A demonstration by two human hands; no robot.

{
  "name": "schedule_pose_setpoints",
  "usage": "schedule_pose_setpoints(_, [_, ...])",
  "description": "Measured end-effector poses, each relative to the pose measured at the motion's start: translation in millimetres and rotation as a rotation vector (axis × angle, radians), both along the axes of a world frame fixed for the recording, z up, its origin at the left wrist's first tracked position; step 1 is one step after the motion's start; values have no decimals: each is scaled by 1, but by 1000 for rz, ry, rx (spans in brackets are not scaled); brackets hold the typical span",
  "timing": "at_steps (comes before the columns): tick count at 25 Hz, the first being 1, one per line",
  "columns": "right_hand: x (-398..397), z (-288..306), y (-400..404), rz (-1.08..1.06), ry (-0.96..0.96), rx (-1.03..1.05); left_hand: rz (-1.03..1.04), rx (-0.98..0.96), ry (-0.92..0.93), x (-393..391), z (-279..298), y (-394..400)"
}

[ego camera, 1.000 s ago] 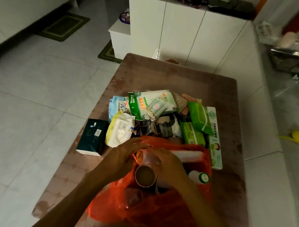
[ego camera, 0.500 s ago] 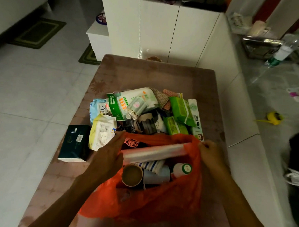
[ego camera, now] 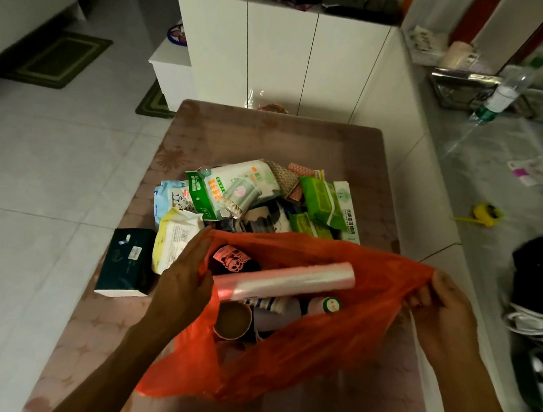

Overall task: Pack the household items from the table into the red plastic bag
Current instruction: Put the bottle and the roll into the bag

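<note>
Dim room: pale tiled floor (ego camera: 47, 171), white cabinets (ego camera: 280, 53) behind the brown table (ego camera: 267, 137), green mat (ego camera: 57, 60) far left.

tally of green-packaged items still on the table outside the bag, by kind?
Dark green rectangular tissue box: 1
Bright green soft plastic wipe packs: 2
Green-and-white plastic pouch: 1
White-and-green long cardboard box: 1
Total: 5, as far as the heap shows.

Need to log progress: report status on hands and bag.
Left hand and right hand grip red bag rim, mouth wide. Pile waits behind. Nothing blocking.
</note>
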State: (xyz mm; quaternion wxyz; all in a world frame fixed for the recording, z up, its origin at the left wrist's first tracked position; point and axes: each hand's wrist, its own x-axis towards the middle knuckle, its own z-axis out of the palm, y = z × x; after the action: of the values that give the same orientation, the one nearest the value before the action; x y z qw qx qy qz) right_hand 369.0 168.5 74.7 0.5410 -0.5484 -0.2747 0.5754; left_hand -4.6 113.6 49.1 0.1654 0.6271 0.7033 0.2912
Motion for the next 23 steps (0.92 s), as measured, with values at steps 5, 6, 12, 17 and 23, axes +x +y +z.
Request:
schedule_pose_setpoints(5, [3, -9, 0, -52, 105, 27, 55, -23, -26, 2, -8, 1])
schedule_pose_setpoints(6, [7, -16, 1, -52, 33, -24, 61, -33, -27, 2, -9, 1])
schedule_pose_setpoints(12, [20, -34, 5, 202, -1283, -327, -120, -28, -77, 7, -6, -1])
schedule_pose_setpoints(17, [-18, -28, 54, 291, -1442, -79, -167, 4, -124, 15, -4, -1])
schedule_pose_setpoints(23, [-44, -109, 106, 426, -1065, -326, -154, -58, -84, 23, -16, -7])
